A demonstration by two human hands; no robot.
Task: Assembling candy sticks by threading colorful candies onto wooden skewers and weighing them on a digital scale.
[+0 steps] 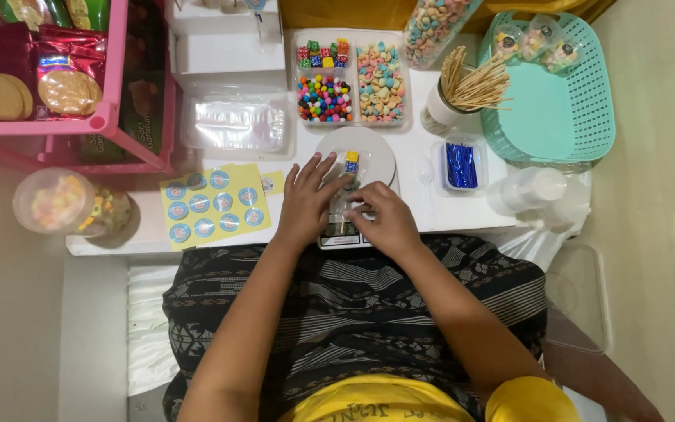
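A small clear bag (350,168) with coloured candy pieces inside lies on the round platter of a small kitchen scale (376,150). My left hand (308,202) rests on the scale's near left, fingers spread and touching the bag. My right hand (383,220) pinches the bag's lower end over the scale's front. A yellow sheet of round blue stickers (214,205) lies just left of my left hand.
Behind the scale stands a divided clear tray of coloured candies (351,80). A cup of wooden sticks (462,90), a box of blue twist ties (460,165), a teal basket (560,94), a stack of clear bags (235,125), a candy jar (66,203) and a pink rack (48,70) surround it.
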